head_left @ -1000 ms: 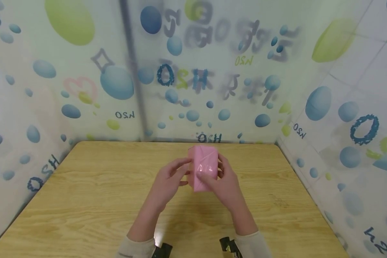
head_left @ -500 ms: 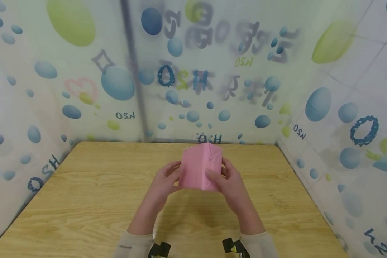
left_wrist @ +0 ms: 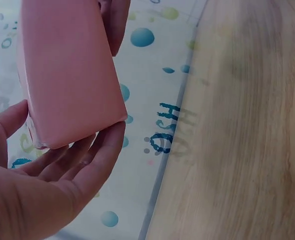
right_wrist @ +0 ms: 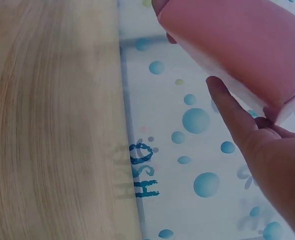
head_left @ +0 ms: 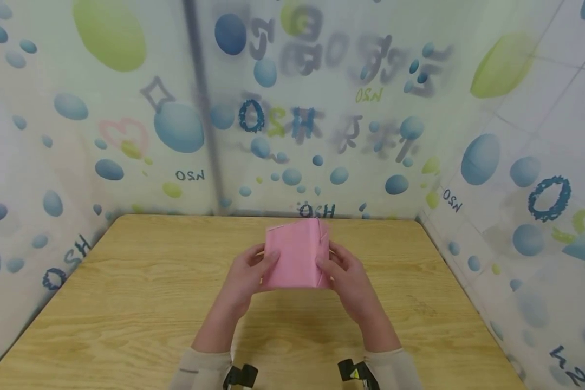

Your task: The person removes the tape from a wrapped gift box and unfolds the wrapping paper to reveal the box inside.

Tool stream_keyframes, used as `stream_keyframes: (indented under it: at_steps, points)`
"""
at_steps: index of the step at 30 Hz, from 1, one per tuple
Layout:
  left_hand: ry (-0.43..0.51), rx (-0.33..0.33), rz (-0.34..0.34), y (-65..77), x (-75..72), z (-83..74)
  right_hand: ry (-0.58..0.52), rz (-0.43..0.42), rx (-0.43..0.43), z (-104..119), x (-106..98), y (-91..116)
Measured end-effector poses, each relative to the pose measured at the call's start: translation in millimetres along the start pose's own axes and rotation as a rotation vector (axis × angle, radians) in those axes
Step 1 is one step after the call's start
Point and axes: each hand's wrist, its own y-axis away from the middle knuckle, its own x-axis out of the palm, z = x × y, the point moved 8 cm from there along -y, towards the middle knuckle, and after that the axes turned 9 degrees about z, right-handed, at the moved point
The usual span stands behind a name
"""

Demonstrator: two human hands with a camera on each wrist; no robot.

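Both hands hold a pink wrapped package (head_left: 292,257) up over the middle of the table, its broad face towards me. My left hand (head_left: 244,273) grips the left end, with the thumb on the front face. At the other end my right hand (head_left: 348,276) holds on by the folded wrapping, its thumb near the right front edge. In the left wrist view, the left fingers (left_wrist: 105,150) reach under the end of the package (left_wrist: 70,70). The right wrist view has one finger (right_wrist: 232,107) extended along the package's side (right_wrist: 237,45).
A wood-grain table (head_left: 141,281) spreads beneath the hands. Behind it and along both sides stand pale walls (head_left: 292,157) printed with bubbles and lettering. Dark camera mounts sit at both wrists, by the light sleeves (head_left: 392,371).
The package has turned from showing its narrow folded end to showing its broad face, and shifted slightly left. The left thumb has come onto its front face.
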Motion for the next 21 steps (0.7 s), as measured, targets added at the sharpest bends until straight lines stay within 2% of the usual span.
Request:
stream_keyframes:
  at_steps: [7, 11, 17, 21]
  points:
    - [-0.028, -0.011, -0.084, -1.0, -7.7, 4.8, 0.095, -0.069, -0.037, -3.4, -4.2, -6.1]
    - [-0.044, -0.018, -0.111, -1.5, -9.4, 6.8, 0.180, -0.076, -0.078, -4.2, -2.6, -9.4]
    - [-0.091, -0.029, -0.116, -2.3, -7.4, 7.6, 0.328, -0.104, -0.098, -3.1, -0.7, -10.3]
    - [-0.136, -0.036, -0.107, -3.5, -5.0, 10.3, 0.376, -0.128, -0.103, -3.8, 0.3, -9.9]
